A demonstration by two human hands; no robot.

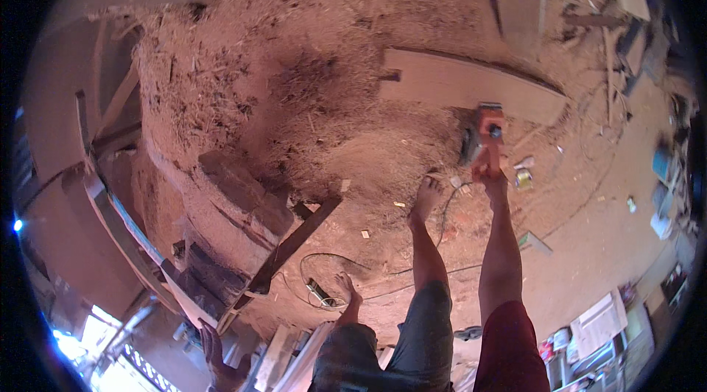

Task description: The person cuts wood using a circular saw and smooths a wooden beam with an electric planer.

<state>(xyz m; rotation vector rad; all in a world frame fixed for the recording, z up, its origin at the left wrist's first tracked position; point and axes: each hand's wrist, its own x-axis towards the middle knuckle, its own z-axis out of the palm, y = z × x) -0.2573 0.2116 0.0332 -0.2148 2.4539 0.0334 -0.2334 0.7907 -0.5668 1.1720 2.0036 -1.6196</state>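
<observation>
My right hand (490, 173) is wrapped round the rear handle of a red electric planer (490, 134) with a dark round knob. The planer's front end reaches the near edge of a long wooden board (464, 84), which lies across the sawdust and has a notch at its left end. At the lower left, my left hand (217, 361) has its fingers stretched and thumb apart. Its fingertips are at the near end of a long, pale-edged wooden piece (188, 303); whether they touch it I cannot tell.
Sawdust and shavings (317, 90) cover the ground. A dark cable (444, 215) winds past my bare feet to a socket strip (318, 291). A thick timber block (243, 197) and a dark slat (302, 245) stand left. Wood scraps (593, 20) lie far right, a small tin (523, 180) nearer.
</observation>
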